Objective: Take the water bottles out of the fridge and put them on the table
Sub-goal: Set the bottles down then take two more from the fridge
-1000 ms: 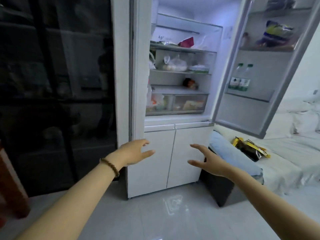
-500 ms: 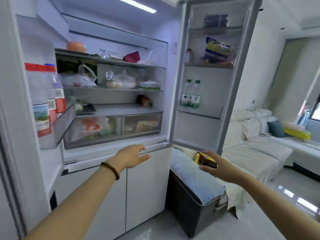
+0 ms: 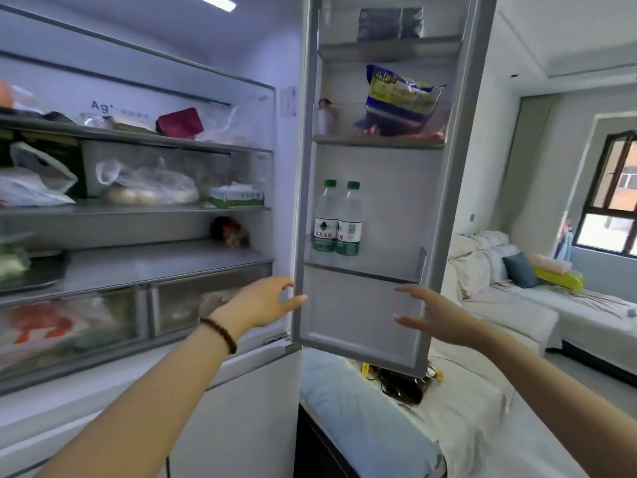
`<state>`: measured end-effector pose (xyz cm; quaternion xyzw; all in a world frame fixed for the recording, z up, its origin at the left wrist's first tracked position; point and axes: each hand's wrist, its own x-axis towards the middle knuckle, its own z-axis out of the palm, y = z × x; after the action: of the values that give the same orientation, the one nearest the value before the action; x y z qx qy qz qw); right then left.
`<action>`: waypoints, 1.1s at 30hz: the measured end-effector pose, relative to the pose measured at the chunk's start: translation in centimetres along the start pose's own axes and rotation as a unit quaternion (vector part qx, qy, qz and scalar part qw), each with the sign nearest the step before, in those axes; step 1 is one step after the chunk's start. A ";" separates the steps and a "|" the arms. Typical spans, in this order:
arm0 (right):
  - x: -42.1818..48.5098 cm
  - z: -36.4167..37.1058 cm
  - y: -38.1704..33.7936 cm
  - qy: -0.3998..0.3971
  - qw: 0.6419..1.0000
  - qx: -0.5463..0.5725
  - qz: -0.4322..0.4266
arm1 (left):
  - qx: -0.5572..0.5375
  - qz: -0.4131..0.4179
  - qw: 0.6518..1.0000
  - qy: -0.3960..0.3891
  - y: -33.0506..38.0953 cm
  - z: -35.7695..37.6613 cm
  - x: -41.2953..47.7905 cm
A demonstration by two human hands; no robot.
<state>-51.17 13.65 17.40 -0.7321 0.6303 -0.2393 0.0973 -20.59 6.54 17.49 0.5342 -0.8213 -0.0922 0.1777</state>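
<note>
Fridge (image 3: 144, 98) open, shelves crowded with bags. Left hand (image 3: 263, 301) raised near door's hinge edge, fingers spread loose, holding nothing. Two water bottles (image 3: 337, 219) upright, touching, in door shelf (image 3: 396, 267) above both hands. Right hand (image 3: 434, 313) below shelf, fingers extended, empty. Sofa (image 3: 517, 305) far right.

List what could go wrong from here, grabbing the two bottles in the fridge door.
1. The water bottles stand touching each other in the door bin; gripping one could tip the other.
2. The bin's front wall covers their bases, so pulling straight out instead of lifting may snag them.
3. The left hand and right hand are open, just below the bin; bumping the door could swing it away.
</note>
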 end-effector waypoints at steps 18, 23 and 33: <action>26.5 -1.7 3.1 0.113 0.966 0.230 -0.032 | -0.246 0.085 0.948 0.183 -0.2 -0.7 26.0; 30.2 -0.3 1.8 0.213 0.939 0.272 -0.002 | -0.203 0.139 0.949 0.198 -1.2 -0.4 30.5; 31.3 0.5 1.1 0.230 0.929 0.288 -0.002 | -0.254 0.199 0.932 0.165 -1.6 -0.5 33.5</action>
<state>-49.07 -16.98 23.58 -0.5985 0.5377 -0.5730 0.1558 -31.34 -24.59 23.88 0.3049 -0.8188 -0.1708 0.4554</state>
